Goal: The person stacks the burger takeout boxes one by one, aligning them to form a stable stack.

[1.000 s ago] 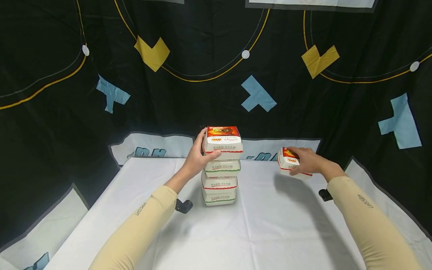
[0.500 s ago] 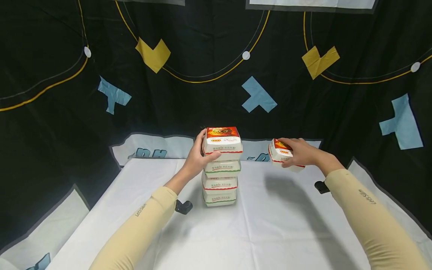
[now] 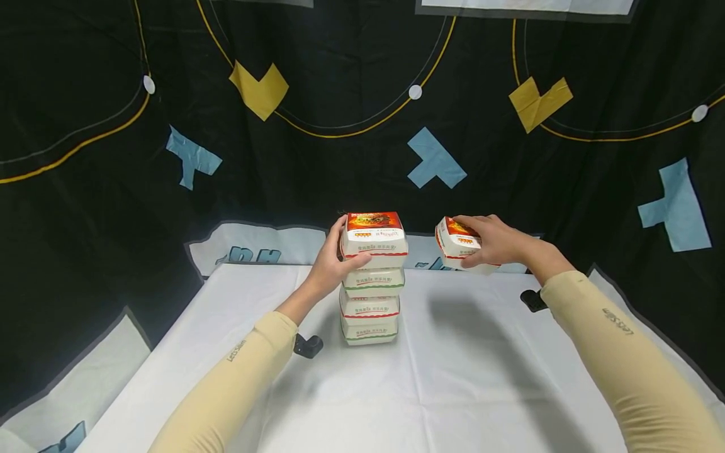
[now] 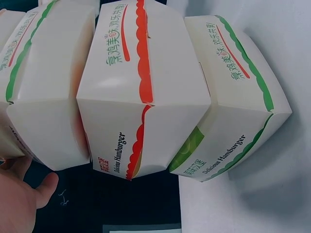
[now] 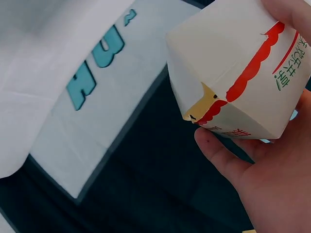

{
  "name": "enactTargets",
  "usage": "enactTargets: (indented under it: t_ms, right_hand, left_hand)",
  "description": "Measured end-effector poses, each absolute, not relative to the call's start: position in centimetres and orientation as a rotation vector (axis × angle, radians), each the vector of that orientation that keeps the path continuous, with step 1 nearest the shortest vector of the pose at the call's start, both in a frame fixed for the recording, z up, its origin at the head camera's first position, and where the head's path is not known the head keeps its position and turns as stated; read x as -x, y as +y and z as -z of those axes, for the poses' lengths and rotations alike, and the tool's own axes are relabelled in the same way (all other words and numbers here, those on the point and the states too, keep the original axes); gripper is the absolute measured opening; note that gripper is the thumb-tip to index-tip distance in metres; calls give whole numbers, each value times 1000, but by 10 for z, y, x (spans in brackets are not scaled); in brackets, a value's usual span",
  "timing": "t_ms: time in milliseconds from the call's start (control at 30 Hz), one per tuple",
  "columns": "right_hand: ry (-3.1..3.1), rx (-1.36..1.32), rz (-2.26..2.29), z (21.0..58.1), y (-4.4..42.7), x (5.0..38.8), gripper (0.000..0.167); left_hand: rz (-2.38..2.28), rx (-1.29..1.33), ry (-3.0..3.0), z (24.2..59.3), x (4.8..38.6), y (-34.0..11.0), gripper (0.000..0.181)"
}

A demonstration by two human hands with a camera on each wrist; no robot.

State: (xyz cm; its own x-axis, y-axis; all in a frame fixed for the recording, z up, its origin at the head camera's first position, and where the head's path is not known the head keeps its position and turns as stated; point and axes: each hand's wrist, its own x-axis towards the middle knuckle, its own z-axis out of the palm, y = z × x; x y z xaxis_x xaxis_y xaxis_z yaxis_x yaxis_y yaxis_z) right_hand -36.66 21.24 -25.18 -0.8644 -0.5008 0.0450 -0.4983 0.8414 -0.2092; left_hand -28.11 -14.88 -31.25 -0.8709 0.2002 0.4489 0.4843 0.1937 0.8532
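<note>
Several white cardboard hamburger boxes stand in a stack at the middle of the table, green-trimmed and red-trimmed ones alternating, slightly out of line. The top hamburger box (image 3: 374,242) has a red lid picture; my left hand (image 3: 330,261) grips its left side, thumb across the front. In the left wrist view, the lower red-trimmed box (image 4: 146,87) and the green-trimmed bottom box (image 4: 238,97) fill the middle. To the right of the stack, my right hand (image 3: 501,240) holds another red-trimmed hamburger box (image 3: 457,245) above the table, slightly tilted and apart from the stack.
A white cloth covers the table (image 3: 442,390), and the raised box throws a shadow on it. Behind hangs a black curtain (image 3: 340,170) with yellow and blue patches. Small black wrist mounts (image 3: 308,346) stick out at both cuffs.
My right hand has carried its hamburger box leftward and a little upward, nearer the stack. My left hand and the stacked boxes have stayed in place.
</note>
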Motion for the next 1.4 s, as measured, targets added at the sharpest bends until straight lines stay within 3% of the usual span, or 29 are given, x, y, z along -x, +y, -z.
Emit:
enactTargets:
  t_ms: [567,833,1400]
  right_hand:
    - [3044,855,343,205,183,365,96]
    - [3040,872,308,186,168,359,94]
    - [3036,925,268,160,135,353,96]
  left_hand:
    - [1706,667,-2240,309,284,-148,91]
    - [1721,635,-2232,337,312,-152,94]
    - [1716,635,-2208,339,313,-153,93]
